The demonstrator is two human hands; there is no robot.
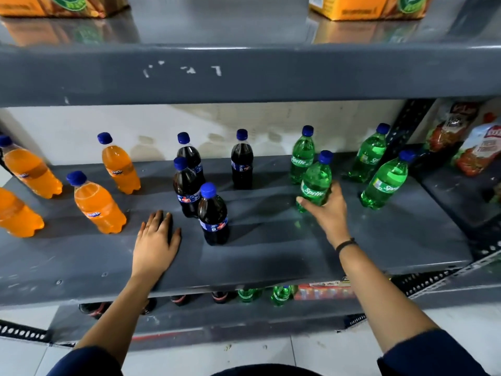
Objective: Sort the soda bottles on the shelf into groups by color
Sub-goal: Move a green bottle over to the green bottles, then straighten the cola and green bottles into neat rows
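Now, right hand (329,210) reaching forward over the grey shelf (284,253), fingers wrapped around the lower body of a green Sprite bottle (315,180), thumb pointing left across its base; bottle upright, whether resting on the shelf or just lifted cannot be told. Forearm stretched from lower right, a dark band (345,244) on the wrist, dark sleeve (433,354) at the elbow.

Left hand (157,240) lying flat, palm down, fingers together and extended, holding nothing, set near the front of the shelf between the orange and dark groups, close beside the nearest cola bottle (212,214) but not touching.

Orange bottles at far left: one at the back (119,164), one nearer the front (96,203), two more cut by the left edge (29,169) (17,215). Dark cola bottles in the middle: two crowded one behind the other (185,187) (189,156), another standing apart at the back (242,160). Green bottles on the right: one just behind the held bottle (302,156), two further right (370,154) (386,183), near the perforated upright (404,126).

Wide bare shelf surface in front of the green group and ahead of both hands, up to the front lip. Upper shelf edge (244,74) hanging low above the caps. Snack packets (477,147) past the upright.
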